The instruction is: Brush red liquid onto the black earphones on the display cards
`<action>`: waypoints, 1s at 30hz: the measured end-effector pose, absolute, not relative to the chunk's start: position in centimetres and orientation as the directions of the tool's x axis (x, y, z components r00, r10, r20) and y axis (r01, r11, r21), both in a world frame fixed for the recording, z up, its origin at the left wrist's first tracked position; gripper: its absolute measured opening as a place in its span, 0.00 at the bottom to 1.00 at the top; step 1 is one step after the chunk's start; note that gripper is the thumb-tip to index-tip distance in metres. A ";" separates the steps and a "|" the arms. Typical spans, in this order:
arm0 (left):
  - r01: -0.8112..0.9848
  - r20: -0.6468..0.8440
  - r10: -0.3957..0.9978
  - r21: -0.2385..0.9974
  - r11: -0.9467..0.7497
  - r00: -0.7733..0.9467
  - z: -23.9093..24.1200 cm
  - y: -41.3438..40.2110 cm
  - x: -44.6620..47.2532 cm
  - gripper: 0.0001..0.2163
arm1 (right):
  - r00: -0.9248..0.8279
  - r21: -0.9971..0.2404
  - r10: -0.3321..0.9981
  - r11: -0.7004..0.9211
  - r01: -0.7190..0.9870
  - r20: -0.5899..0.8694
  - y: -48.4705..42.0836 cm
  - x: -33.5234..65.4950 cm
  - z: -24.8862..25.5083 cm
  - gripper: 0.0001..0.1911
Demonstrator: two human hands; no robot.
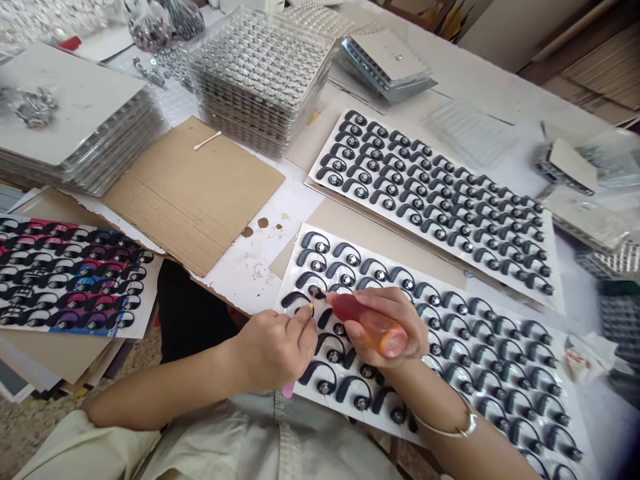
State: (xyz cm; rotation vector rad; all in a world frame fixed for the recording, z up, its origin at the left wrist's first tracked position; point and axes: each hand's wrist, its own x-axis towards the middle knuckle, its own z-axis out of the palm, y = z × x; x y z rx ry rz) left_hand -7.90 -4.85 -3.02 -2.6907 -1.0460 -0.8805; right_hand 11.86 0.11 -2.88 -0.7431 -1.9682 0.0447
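In the head view, my right hand [395,323] is wrapped round a translucent red-orange squeeze bottle [370,323]. Its narrow nozzle points left, at a black curved piece with a small round metallic part [316,291] near the left edge of the front card. My left hand [283,350] is closed just left of the bottle, its fingertips close to the same piece. A slim pink stick [288,389] pokes out below that fist, and a small yellowish tip shows at the fingertips. The front white card [440,277] carries rows of these black hook-shaped pieces.
Behind lies a second card of black pieces [435,187]. A brown cardboard sheet [190,193] holds a cotton swab [207,141]. Stacked clear trays [245,113] and a board-topped stack [65,113] stand at the back left. Another filled sheet [75,280] lies at left.
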 end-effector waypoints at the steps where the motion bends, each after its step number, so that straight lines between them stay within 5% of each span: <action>1: 0.650 0.560 0.579 0.093 -0.754 0.592 -3.0 -4.9 -7.9 0.10 | -0.321 -0.324 0.509 0.813 0.484 0.798 0.1 11.8 -2.8 0.16; 8: 0.661 0.573 0.587 0.103 -0.743 0.571 -3.5 -4.9 -7.7 0.10 | -0.338 -0.279 0.480 0.821 0.499 0.809 0.1 11.5 -2.2 0.13; 30: 0.585 0.572 0.605 0.250 -0.772 0.554 -3.5 -4.0 -8.9 0.11 | -0.225 -0.445 0.610 0.740 0.505 0.760 -0.1 12.2 -2.9 0.10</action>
